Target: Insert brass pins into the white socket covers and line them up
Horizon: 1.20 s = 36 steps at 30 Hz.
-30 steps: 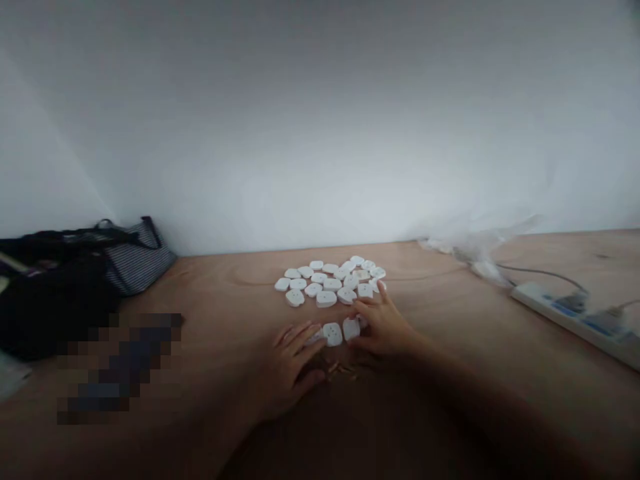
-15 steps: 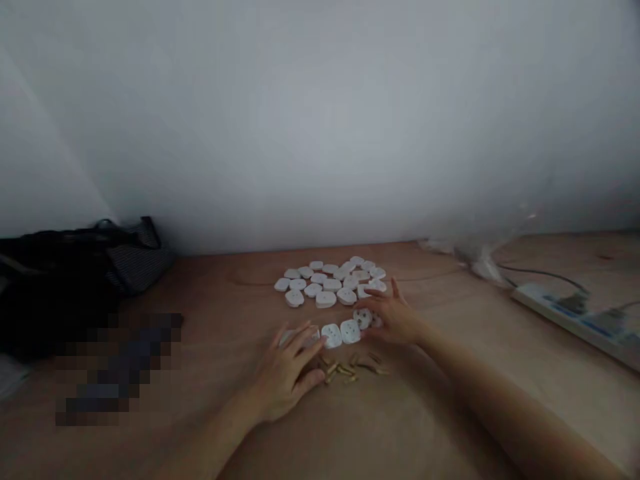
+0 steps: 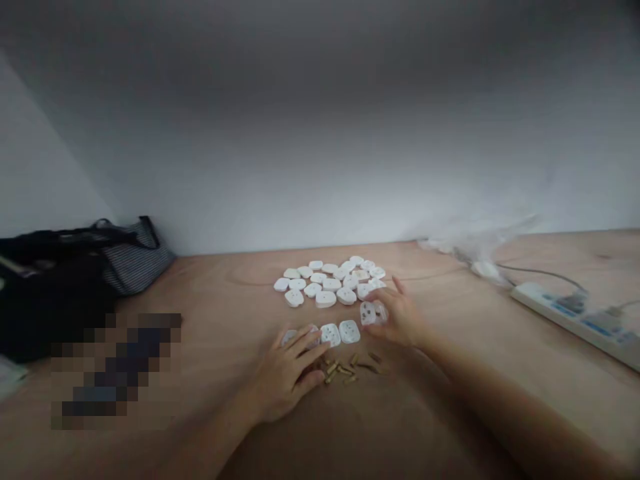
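My right hand (image 3: 400,317) pinches a small translucent-white plastic socket piece (image 3: 368,313) with round dark holes, tilted up with its holed face showing. A second clear part seems to sit against it, partly covered by my fingers. My left hand (image 3: 295,373) lies with fingers spread over the left end of a short row of white pieces, hiding part of them. Two square white socket pieces, one by my left fingertips (image 3: 330,335) and another (image 3: 349,331) to its right, lie face up. Several small brass pins (image 3: 345,369) are scattered in front of the row.
Several rounded white plastic pieces (image 3: 331,285) are grouped behind the row. A power strip (image 3: 570,313) with plugs and a clear plastic bag (image 3: 480,257) lie to the right. At left are a black bag (image 3: 60,293) and a blurred-out dark object (image 3: 120,367).
My right hand has raised the holed piece slightly and drawn it right, leaving a gap beside the row. My left hand has barely moved.
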Available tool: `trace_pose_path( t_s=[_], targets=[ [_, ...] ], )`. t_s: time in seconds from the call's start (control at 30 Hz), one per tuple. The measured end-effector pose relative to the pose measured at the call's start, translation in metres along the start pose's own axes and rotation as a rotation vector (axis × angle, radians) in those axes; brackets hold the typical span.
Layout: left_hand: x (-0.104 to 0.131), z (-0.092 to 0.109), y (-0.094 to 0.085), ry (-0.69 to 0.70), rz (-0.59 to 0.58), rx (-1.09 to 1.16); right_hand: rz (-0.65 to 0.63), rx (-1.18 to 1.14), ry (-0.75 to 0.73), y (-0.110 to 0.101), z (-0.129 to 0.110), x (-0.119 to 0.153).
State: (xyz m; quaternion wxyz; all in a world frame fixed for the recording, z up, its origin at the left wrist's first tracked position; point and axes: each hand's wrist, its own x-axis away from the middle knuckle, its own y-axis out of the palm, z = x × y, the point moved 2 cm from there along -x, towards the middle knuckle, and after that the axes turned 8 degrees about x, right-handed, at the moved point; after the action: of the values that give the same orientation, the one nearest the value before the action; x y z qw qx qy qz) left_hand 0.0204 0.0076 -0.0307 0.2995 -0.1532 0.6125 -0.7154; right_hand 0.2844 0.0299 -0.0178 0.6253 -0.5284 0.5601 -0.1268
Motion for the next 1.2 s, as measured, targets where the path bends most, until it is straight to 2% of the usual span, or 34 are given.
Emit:
trace_pose_path(
  t_s=[0.1, 0.17, 0.2, 0.3, 0.37, 0.5, 0.57, 0.7, 0.83, 1.03, 1.2],
  targets=[
    [0.000, 0.000, 0.001, -0.022, -0.006, 0.019, 0.039, -0.123, -0.105, -0.011, -0.012, 0.013],
    [0.000, 0.002, 0.001, -0.018, 0.024, 0.024, -0.018, -0.171, -0.182, -0.015, -0.023, 0.023],
    [0.001, 0.003, 0.001, -0.012, 0.043, 0.027, -0.013, -0.181, -0.186, -0.016, -0.028, 0.027],
    [0.001, 0.008, 0.000, 0.013, 0.084, 0.038, -0.133, -0.257, -0.199, -0.013, -0.041, 0.036],
    [0.002, 0.011, -0.001, 0.038, 0.089, 0.048, -0.187, -0.309, -0.165, -0.010, -0.044, 0.039],
    [0.003, 0.012, -0.001, 0.068, 0.128, 0.058, -0.279, -0.374, 0.007, -0.011, -0.043, 0.041],
    [0.003, 0.012, 0.000, 0.074, 0.148, 0.064, -0.302, -0.387, 0.035, -0.014, -0.043, 0.041],
    [0.002, 0.012, -0.001, 0.079, 0.169, 0.083, -0.301, -0.431, 0.003, -0.016, -0.041, 0.042],
    [0.001, 0.013, -0.002, 0.065, 0.148, 0.095, -0.285, -0.494, 0.073, -0.012, -0.038, 0.045],
    [0.002, 0.015, -0.002, 0.057, 0.145, 0.104, -0.226, -0.481, -0.011, -0.016, -0.043, 0.044],
    [0.002, 0.015, -0.003, 0.075, 0.164, 0.098, -0.181, -0.536, 0.006, -0.020, -0.041, 0.043]
  ],
)
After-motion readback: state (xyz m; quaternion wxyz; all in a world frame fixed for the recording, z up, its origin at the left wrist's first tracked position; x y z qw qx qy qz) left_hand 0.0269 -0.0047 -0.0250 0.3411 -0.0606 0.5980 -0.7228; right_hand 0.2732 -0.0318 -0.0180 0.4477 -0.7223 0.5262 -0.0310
